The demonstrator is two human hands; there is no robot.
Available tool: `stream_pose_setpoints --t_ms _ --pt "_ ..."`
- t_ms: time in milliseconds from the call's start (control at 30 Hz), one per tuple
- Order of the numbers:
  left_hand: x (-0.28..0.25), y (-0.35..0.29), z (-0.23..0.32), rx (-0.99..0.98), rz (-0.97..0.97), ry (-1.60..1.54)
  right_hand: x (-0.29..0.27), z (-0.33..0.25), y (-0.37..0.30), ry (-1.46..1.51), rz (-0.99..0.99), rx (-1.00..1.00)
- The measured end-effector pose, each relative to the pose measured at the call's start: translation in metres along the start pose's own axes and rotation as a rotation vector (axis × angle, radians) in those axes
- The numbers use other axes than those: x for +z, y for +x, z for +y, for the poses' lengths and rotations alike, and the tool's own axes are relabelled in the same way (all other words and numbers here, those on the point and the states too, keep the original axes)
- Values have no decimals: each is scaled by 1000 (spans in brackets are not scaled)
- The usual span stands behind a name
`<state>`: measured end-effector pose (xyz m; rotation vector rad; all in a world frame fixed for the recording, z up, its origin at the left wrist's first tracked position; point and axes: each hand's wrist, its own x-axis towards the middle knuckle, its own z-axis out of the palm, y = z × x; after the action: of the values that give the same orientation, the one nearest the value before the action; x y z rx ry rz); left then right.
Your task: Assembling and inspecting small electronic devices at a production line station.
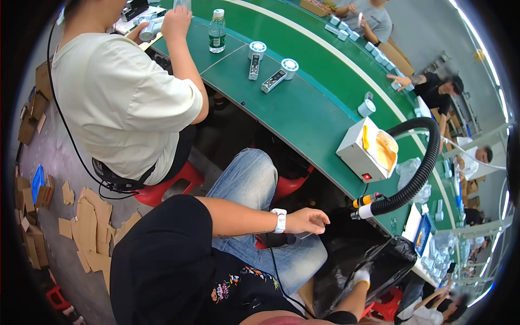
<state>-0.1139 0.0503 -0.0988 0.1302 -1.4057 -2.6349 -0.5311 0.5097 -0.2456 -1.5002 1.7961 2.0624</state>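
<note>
My left hand [307,221], with a white watch [279,220] on its wrist, is over my lap with its fingers curled. A small greyish, see-through edge [303,235] shows under the fingers; I cannot make out what it is. Lower right, my right hand [362,276], with a white covering on it, reaches to a black plastic bag [387,261]. Its fingers are hidden against the bag, so their grip does not show. The bag hangs open beside the bench edge, close to my right knee.
On the green bench [319,127] stand a water bottle [217,32], two round-headed white devices [257,50] and a white box [365,151] with a red switch. A black flexible hose [428,162] arches over the bench. A co-worker [119,103] sits at left. Flattened cardboard [92,227] covers some floor.
</note>
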Motion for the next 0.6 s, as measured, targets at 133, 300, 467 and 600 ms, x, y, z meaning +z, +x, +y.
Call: stream_pose_setpoints --t_ms 133,300,467,600 --pt "-31 -43 11 191 185 32 -85 27 -17 1235 -163 464" --pt "-67 -40 67 138 487 -518 -158 110 -136 1750 821 1482" --pt "-57 -14 73 186 521 -308 -254 109 -208 1800 1476 1365" --pt "-27 -41 37 121 412 180 -430 66 -186 2536 1374 423"
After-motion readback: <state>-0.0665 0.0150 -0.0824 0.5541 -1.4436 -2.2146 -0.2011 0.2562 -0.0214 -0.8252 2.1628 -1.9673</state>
